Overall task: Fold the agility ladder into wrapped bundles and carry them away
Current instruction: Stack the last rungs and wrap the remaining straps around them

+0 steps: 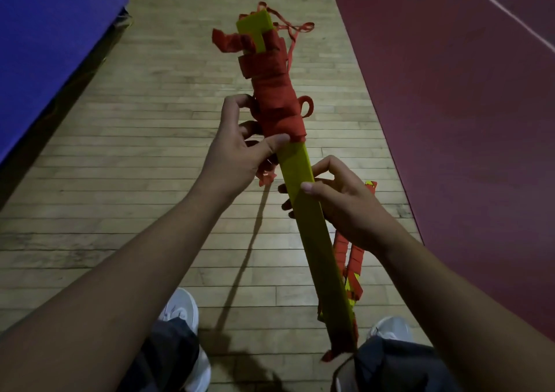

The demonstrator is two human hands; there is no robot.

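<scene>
holding the stack of stiff yellow plastic ladder rungs [292,163] above the wooden plank floor [150,121], left hand [237,154] grips at the soft red webbing wrap [276,97], right hand [345,208] clamps bare slats below; light, probably slick, best taken mid-stack.

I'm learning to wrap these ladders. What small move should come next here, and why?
Probably wind the loose strap one more turn just below the red wrap. The left hand pinches the wrap's lower edge, the right hand grips the yellow rungs, which are bare there, and that strap hangs beneath.
</scene>
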